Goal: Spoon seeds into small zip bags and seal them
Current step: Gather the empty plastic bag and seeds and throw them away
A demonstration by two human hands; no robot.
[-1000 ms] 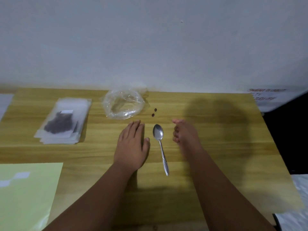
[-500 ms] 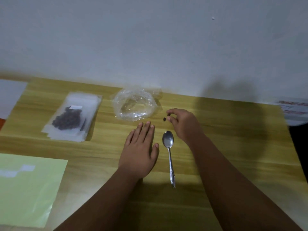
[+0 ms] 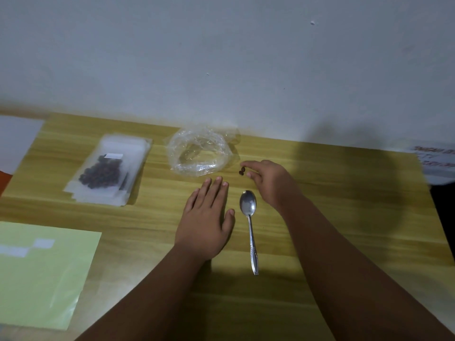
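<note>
Wooden table (image 3: 344,230) against a pale wall (image 3: 221,57), both hands out by a spoon
Left hand (image 3: 206,222) lies flat on the wood, fingers straight, holding nothing; just right of it the spoon (image 3: 250,225) lies bowl up, handle toward the person. Right hand (image 3: 269,184) is curled, its forefinger and thumb pinching two dark seeds (image 3: 242,171) beside a crumpled clear bag (image 3: 199,153). A stack of zip bags (image 3: 108,173), the top one holding seeds, sits far left, above a green sheet (image 3: 41,271)
</note>
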